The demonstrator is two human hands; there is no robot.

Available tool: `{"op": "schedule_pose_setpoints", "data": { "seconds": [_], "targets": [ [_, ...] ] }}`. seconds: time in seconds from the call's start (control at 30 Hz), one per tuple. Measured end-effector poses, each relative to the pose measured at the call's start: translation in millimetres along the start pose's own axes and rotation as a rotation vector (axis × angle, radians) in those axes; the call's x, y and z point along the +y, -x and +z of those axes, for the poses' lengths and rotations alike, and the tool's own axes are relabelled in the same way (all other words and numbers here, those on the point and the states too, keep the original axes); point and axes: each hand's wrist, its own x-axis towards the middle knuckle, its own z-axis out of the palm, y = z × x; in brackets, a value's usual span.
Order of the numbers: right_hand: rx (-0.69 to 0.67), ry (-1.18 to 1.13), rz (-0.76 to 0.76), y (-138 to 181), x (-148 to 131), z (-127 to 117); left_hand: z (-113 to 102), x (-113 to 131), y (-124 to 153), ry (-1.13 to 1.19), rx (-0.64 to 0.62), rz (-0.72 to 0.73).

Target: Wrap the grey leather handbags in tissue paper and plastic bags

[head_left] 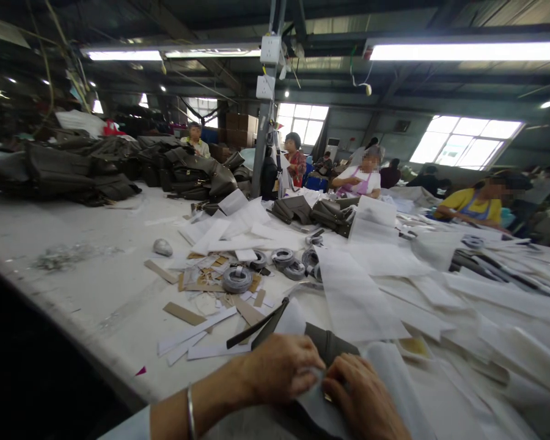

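Bent fingers of my left hand (pixel 286 368) seem to pinch a thin whitish sheet (pixel 316 403); my right hand (pixel 364 391) curls beside a small gold-coloured metal fitting (pixel 327 397), nearer to it than the left, though whether it grips anything I cannot tell. Beneath and just beyond both lies a dark grey-green, leather-like bag (pixel 332 345), its long axis hidden by my hands. A slim dark strap (pixel 256 325) points out leftward. Farther off sit flat grey coils (pixel 237 279) and loose white sheets (pixel 357 296).
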Motion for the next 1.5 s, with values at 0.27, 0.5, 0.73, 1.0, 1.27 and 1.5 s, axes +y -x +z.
{"op": "schedule_pose_setpoints", "data": {
  "seconds": [0.27,0.5,0.73,1.0,1.27,1.5],
  "targets": [
    [0.17,0.015,-0.214,7.5,33.2,14.9,-109.0,-164.7,-17.2,-0.485,0.26,-0.654],
    [0.22,-0.026,-0.181,6.7,22.2,10.2,-118.9,-214.7,14.1,-0.515,0.22,-0.852],
    [0.139,-0.215,0.061,5.5,0.9,-0.1,-154.0,-179.5,5.0,-0.439,0.451,-0.829],
    [0.039,-0.521,0.314,-2.2,-9.7,-28.9,-112.8,-31.9,-34.8,0.311,-0.081,-0.248],
    [0.282,-0.808,0.456,5.3,14.9,-61.8,-30.6,15.0,-60.3,0.159,-0.199,-0.31],
    [0.631,-0.498,0.41,7.7,-2.8,-87.3,-25.0,18.3,-54.8,0.012,-0.272,-0.316]
  ]
}}
